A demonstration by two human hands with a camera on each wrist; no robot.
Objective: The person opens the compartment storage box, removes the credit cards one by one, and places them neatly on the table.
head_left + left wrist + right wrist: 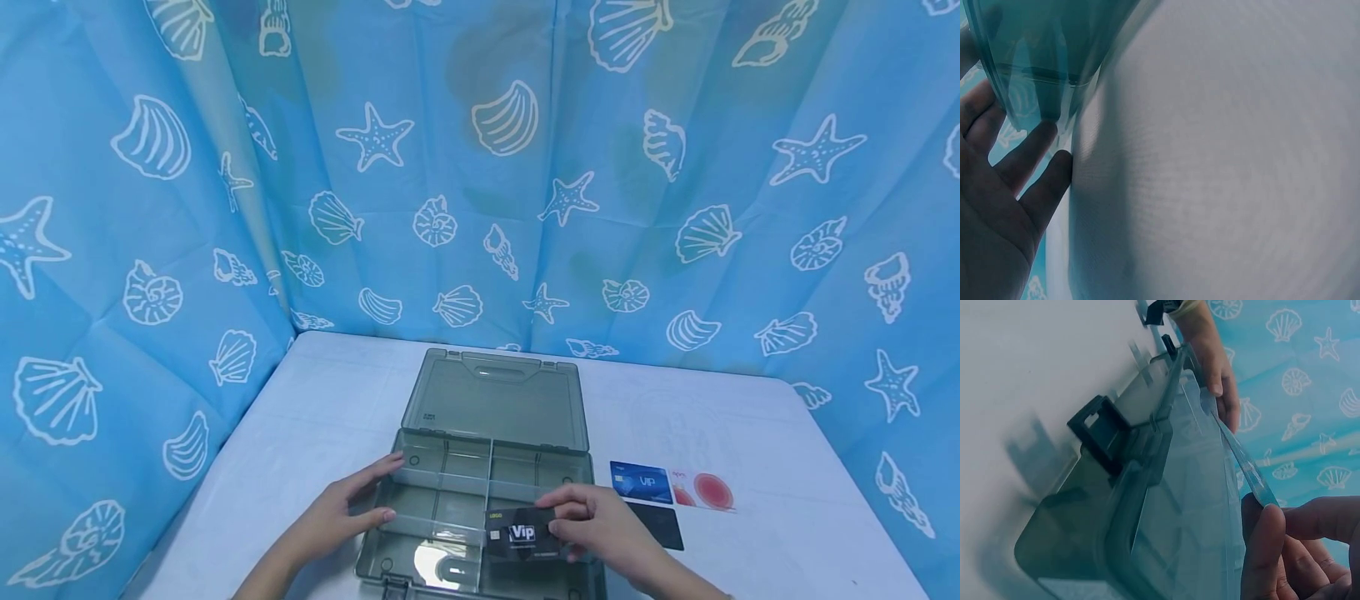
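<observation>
In the head view my right hand pinches a black VIP card between thumb and fingers, over the front right part of a smoky grey divided plastic box. Seen nearly edge-on in the right wrist view, the card tilts above the box rim. The box's lid lies folded back. At the left side of the box, my left hand reaches its thumb and index finger to the rim. Its other fingers extend loosely along the outer wall in the left wrist view.
Right of the box lie a blue VIP card, a pale card with a red circle and a plain black card. A latch juts from the box's front. Blue shell-print curtains surround the white table.
</observation>
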